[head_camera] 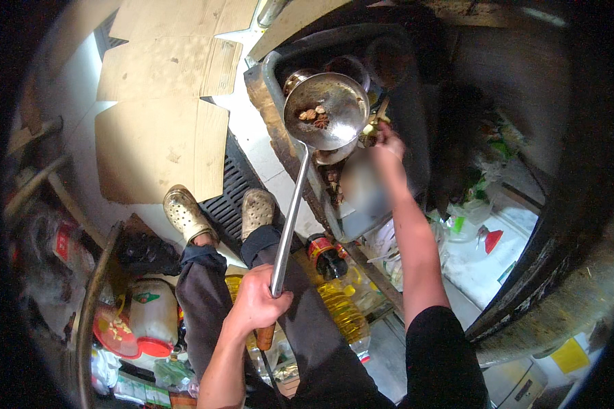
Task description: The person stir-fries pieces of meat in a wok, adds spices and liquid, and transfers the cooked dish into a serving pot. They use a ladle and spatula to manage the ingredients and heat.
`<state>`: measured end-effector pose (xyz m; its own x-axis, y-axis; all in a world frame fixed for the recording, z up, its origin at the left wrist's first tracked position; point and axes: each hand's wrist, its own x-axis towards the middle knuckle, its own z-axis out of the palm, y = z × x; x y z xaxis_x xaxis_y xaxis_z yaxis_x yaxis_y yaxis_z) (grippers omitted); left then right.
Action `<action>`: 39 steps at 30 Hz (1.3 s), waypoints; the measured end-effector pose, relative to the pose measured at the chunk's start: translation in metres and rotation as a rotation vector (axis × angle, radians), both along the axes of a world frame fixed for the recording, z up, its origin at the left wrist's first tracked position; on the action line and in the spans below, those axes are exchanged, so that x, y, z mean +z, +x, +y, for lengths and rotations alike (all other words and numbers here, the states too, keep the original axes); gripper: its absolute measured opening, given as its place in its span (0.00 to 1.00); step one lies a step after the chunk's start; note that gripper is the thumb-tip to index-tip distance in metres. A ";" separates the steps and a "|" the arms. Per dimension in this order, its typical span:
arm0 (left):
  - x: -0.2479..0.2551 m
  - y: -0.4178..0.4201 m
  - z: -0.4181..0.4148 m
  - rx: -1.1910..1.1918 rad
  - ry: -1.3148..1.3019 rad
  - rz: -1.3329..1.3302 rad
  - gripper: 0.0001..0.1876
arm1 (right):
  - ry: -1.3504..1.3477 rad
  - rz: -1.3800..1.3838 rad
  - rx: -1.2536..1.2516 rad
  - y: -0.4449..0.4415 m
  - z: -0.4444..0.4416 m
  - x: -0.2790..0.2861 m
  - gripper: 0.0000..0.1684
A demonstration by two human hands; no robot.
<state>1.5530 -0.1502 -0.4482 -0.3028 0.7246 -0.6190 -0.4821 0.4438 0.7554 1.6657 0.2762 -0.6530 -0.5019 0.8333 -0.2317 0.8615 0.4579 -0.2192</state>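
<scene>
My left hand [261,299] is closed round the handle of a long metal ladle [326,110], near its wooden end. Star anise [321,120] and several pale brown spice pieces [307,114] lie in its round bowl. The bowl is over the left side of a dark plastic tub [337,225]. My right hand [389,142] reaches into the tub, right of the ladle, by some yellowish and brown bits [369,129]. Its fingertips are dim and blurred, so whether they hold anything does not show. Metal and plastic containers stand in the tub, partly hidden by the ladle.
Flattened cardboard [158,148] covers floor at the upper left, beside a black slotted mat [230,191]. A dark sauce bottle [327,255] and a yellow oil bottle [343,312] are below the tub. A red-lidded jar [154,312] sits at the lower left.
</scene>
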 end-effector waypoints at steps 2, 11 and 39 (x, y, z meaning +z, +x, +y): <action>0.003 -0.002 -0.001 0.010 -0.036 0.000 0.12 | -0.033 0.272 -0.269 -0.014 -0.017 0.031 0.18; 0.002 -0.004 0.003 -0.095 -0.073 0.013 0.11 | -0.656 0.902 -0.108 -0.088 -0.155 0.185 0.20; -0.003 0.001 -0.002 -0.093 0.000 0.003 0.11 | 0.131 -0.474 0.077 0.089 0.022 -0.010 0.21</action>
<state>1.5544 -0.1526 -0.4513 -0.2363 0.7498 -0.6181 -0.4367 0.4863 0.7569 1.7551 0.2985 -0.6628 -0.4282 0.8353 -0.3449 0.8151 0.5218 0.2518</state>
